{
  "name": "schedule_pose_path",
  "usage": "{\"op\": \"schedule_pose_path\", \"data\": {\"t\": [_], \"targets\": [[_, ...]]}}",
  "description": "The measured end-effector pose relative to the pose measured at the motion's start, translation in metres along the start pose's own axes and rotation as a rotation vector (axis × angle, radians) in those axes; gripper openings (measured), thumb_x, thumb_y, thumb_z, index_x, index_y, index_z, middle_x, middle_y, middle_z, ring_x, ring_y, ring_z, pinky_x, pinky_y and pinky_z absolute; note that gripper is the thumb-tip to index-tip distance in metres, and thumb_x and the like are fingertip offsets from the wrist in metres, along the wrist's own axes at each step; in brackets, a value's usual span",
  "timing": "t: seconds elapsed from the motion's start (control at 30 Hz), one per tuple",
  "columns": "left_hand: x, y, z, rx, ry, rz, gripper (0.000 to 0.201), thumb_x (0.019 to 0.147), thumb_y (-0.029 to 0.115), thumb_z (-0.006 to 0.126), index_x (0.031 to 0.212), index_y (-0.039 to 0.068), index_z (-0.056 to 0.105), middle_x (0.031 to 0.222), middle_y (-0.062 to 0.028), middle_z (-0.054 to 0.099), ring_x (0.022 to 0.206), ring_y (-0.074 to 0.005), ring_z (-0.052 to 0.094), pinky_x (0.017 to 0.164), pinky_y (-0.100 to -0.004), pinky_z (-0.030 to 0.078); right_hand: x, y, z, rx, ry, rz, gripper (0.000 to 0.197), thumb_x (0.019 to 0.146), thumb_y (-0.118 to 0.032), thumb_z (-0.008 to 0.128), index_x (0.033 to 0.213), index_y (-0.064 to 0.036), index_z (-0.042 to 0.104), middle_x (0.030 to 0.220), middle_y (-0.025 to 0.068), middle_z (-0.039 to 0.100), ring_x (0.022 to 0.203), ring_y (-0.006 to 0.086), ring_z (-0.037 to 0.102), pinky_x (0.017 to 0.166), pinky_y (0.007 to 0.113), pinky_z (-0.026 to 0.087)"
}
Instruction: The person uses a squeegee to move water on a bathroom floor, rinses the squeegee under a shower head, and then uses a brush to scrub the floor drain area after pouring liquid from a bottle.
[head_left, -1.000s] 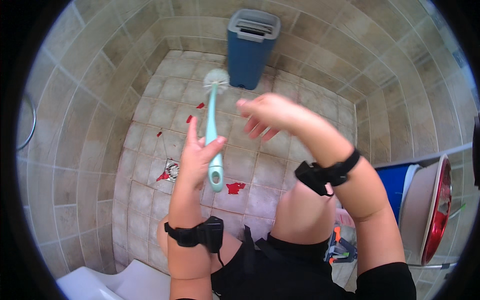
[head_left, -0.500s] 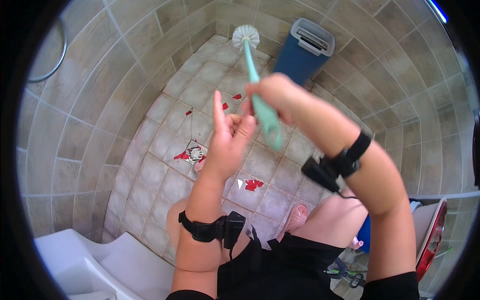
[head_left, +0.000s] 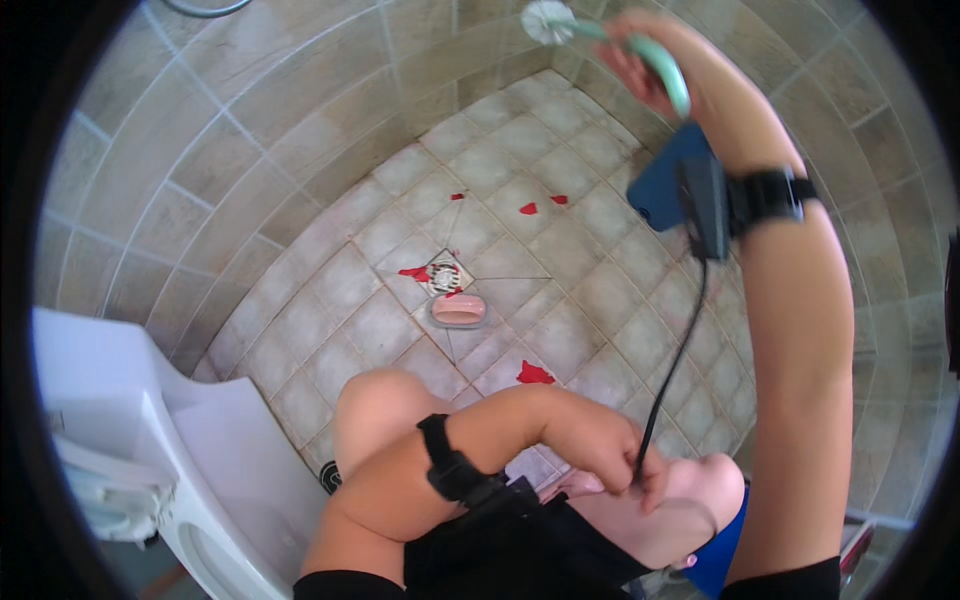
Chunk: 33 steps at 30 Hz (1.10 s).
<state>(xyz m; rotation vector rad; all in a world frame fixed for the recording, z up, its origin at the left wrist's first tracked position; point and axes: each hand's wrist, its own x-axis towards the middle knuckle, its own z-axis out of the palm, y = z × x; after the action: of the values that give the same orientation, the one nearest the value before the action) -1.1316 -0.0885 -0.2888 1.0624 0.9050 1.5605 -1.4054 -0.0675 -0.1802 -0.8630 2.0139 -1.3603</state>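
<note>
My right hand (head_left: 632, 82) is raised at the upper right, closed round the pale green handle of a toilet brush (head_left: 548, 22). The brush's round white bristle head points left, close to the tiled wall. Low down, my left hand (head_left: 612, 455) is over my right thigh with its fingers curled round a thin black cable (head_left: 668, 370). That cable runs up to the black device (head_left: 705, 205) strapped on my right forearm. Another black device (head_left: 490, 492) is strapped to my left forearm.
Several red scraps (head_left: 536, 373) lie on the tiled floor, some by a square drain (head_left: 445, 277). A pink slipper (head_left: 459, 309) sits beside the drain. Partly behind my right arm stands a blue bin (head_left: 655, 190). White bathroom fixture (head_left: 150, 390) fills the lower left.
My right hand has lifted the brush up and to the right, and its head has swung left. My left hand has dropped from beside the brush to the cable. The view has shifted.
</note>
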Motion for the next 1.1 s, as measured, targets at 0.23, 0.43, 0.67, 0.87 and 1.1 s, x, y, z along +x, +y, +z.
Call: {"op": "schedule_pose_path", "data": {"t": [0.23,0.43,0.67,0.87,1.1], "targets": [[-0.052,-0.003,0.030,-0.566,0.209,-0.507,0.040,0.088,0.028,0.051,0.116,0.001,0.041,0.091,-0.0193,0.063,0.073,-0.0201,0.065,0.076,-0.0325,0.049,-0.087,0.201,0.037,-0.169,0.212,0.503,0.013,0.074,-0.014,0.058,0.073,-0.0022,0.055,0.056,0.0031,0.048,0.040,0.0126,0.046,0.037,0.029,0.038],[-0.116,0.035,0.054,0.345,0.777,-0.978,0.059,0.090,0.037,0.049,0.136,0.007,0.028,0.108,-0.0104,0.059,0.101,-0.0214,0.056,0.085,-0.0301,0.043,-0.066,0.286,0.087,-0.047,0.197,0.476,0.042,0.072,-0.013,0.054,0.111,0.0024,0.050,0.070,0.0113,0.057,0.047,0.0193,0.054,0.047,0.033,0.045],[-0.225,0.043,0.043,0.100,1.735,-0.233,0.041,0.089,0.028,0.049,0.123,0.004,0.046,0.103,-0.0092,0.060,0.090,-0.0158,0.059,0.078,-0.0273,0.046,-0.038,0.340,0.129,-0.758,0.279,0.519,0.058,0.083,-0.024,0.050,0.136,-0.0095,0.030,0.099,0.0232,0.060,0.088,0.0360,0.060,0.074,0.044,0.047],[-0.298,-0.071,0.012,-0.250,1.711,0.301,0.036,0.088,0.020,0.048,0.119,0.001,0.049,0.099,-0.0096,0.061,0.084,-0.0157,0.059,0.074,-0.0278,0.046,0.013,0.359,0.121,-0.776,0.285,0.400,0.055,0.086,-0.027,0.046,0.137,-0.0150,0.028,0.096,0.0248,0.060,0.092,0.0396,0.057,0.079,0.048,0.045],[-0.350,-0.125,-0.030,-0.554,1.800,0.746,0.031,0.084,0.018,0.050,0.112,0.006,0.051,0.086,-0.0039,0.057,0.073,-0.0141,0.053,0.065,-0.0291,0.044,-0.055,0.239,0.225,-0.955,-0.251,0.520,0.059,0.085,-0.024,0.050,0.138,-0.0221,0.025,0.080,0.0221,0.062,0.074,0.0393,0.060,0.068,0.048,0.048]]}}
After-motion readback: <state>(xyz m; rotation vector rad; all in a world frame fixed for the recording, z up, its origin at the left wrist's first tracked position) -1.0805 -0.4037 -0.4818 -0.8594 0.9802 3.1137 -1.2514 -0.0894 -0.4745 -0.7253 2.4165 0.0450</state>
